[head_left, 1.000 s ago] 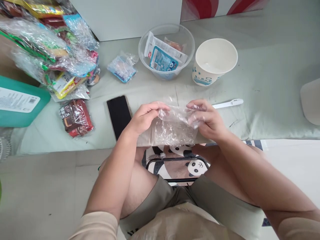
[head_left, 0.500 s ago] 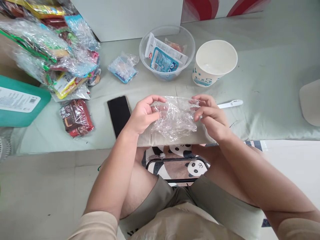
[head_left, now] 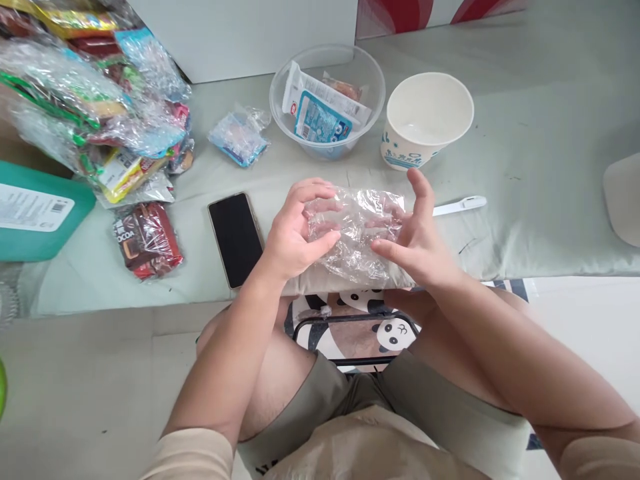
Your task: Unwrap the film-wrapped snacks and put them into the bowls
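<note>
A crinkled clear plastic bag [head_left: 355, 237] is stretched between my two hands near the table's front edge. My left hand [head_left: 303, 230] grips its left side, thumb in front and fingers behind the film. At the other side, my right hand [head_left: 420, 237] has its thumb against the bag and some fingers behind it, showing through the film. The right index finger sticks up, away from the plastic. Nothing can be made out inside the bag. Behind it stand a clear plastic bowl [head_left: 373, 110] with wrapped snacks and a white paper bucket [head_left: 407, 150].
A phone [head_left: 235, 237] lies left of my left hand, with a cocoa snack pack [head_left: 147, 240] beyond. A blue-white packet [head_left: 240, 139] sits near the bowl. Packaged snacks [head_left: 100, 100] are heaped at far left beside a green container [head_left: 45, 213]. A white utility knife [head_left: 460, 206] lies right.
My right index finger has lifted off the bag, and the right thumb has moved inward onto it. Both hands have shifted slightly, spreading the film. The view has moved a little.
</note>
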{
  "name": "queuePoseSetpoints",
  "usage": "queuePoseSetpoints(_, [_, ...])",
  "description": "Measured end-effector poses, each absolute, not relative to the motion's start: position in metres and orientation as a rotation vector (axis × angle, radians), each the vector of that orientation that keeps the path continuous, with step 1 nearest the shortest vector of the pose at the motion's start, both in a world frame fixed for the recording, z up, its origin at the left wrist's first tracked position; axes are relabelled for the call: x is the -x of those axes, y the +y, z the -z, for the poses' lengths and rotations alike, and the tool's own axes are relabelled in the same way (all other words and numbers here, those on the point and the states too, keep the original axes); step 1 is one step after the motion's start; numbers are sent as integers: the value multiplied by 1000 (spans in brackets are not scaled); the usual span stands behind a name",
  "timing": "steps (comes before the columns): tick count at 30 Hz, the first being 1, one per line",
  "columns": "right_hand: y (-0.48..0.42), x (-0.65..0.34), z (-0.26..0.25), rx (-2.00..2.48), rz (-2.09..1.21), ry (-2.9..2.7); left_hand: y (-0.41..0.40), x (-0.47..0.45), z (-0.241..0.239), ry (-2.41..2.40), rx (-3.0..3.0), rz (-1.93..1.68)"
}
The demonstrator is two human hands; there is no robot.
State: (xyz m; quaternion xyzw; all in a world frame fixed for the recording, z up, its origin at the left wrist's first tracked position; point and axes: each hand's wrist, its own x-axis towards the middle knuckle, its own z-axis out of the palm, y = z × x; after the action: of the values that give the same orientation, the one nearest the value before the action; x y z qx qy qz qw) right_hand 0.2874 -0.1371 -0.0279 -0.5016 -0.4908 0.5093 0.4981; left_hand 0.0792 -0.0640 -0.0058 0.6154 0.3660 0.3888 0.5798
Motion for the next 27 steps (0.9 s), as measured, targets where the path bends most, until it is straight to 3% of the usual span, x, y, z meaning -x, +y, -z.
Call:
queuePoseSetpoints(5, [-134, -287, 17, 1264, -1463, -1052, -64, -78, -1, 906, -1301, -960])
queuePoseSetpoints(12, [-130, -287, 11, 1231, -1343, -911, -58, -75, 12, 837, -1110, -557])
queuePoseSetpoints(18, [-129, -292, 6, 1345, -1584, -1055, -59, -76, 11, 927, -1219, -609])
queuePoseSetpoints(27, [-130, -292, 8, 1327, -1511, -1054, -52, -64, 3, 876, -1157, -449])
